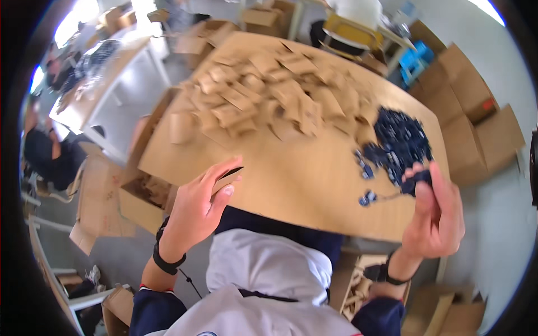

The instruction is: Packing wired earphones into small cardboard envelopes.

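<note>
Brown cardboard forms the small packet point(225, 181) held between the thumb and fingers of the left hand point(196, 204), over the left part of the near edge of the table point(291, 179). Its long axis slants, one end toward the near left corner, the other toward the far right. A black strip shows along its upper side; whether that is an opening or something inside, I cannot tell, and the fingers and thumb hide part of the packet.

Near the table's near right corner, the right hand point(434, 224) pinches a dark bundle point(416, 182) between thumb and fingers. They cover much of it, so its long axis is hard to make out. A thin cord point(389, 197) leads from beside the bundle leftward to a small plug-like end point(367, 198); whether this end touches the tabletop is unclear.

Toward the right edge lies a dark heap point(400, 134) of cord-like pieces, too tangled to separate. Blurred flat packets form a brown pile point(269, 92) along the far edge. Beyond that edge, a person in white point(353, 11) is cut off by the top of the view.
</note>
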Tool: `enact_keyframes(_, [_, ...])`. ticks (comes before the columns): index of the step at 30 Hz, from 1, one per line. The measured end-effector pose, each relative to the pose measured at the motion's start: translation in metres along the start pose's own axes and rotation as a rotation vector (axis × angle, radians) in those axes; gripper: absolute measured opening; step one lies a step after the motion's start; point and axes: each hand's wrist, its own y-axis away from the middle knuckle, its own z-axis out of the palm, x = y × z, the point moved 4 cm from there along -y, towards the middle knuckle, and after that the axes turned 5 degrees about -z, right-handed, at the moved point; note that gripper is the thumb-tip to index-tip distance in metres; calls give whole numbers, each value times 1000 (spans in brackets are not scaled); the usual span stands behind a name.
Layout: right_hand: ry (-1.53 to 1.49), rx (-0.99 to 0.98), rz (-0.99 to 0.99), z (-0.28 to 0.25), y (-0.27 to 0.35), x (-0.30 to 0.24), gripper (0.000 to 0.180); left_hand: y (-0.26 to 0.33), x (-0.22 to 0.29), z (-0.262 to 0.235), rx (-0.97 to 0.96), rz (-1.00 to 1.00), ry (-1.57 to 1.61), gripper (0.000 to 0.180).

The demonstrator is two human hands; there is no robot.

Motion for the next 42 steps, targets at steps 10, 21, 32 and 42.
enact_keyframes(10, [47, -145, -199, -18, -23, -15, 29, -1, 67, 126, -565, -46, 818, 34])
enact_keyframes(21, [-414, -255, 22, 12, 15, -24, 14, -4, 77, 131, -604, 36, 853, 34])
enact_keyframes(32, [-161, -595, 20, 27, 39, -20, 29, -8, 51, 133, -872, -29, 912, 23])
enact_keyframes(42, [-216, -752, 274, 32, 68, -29, 21, -5, 27, 145, -955, 72, 603, 24])
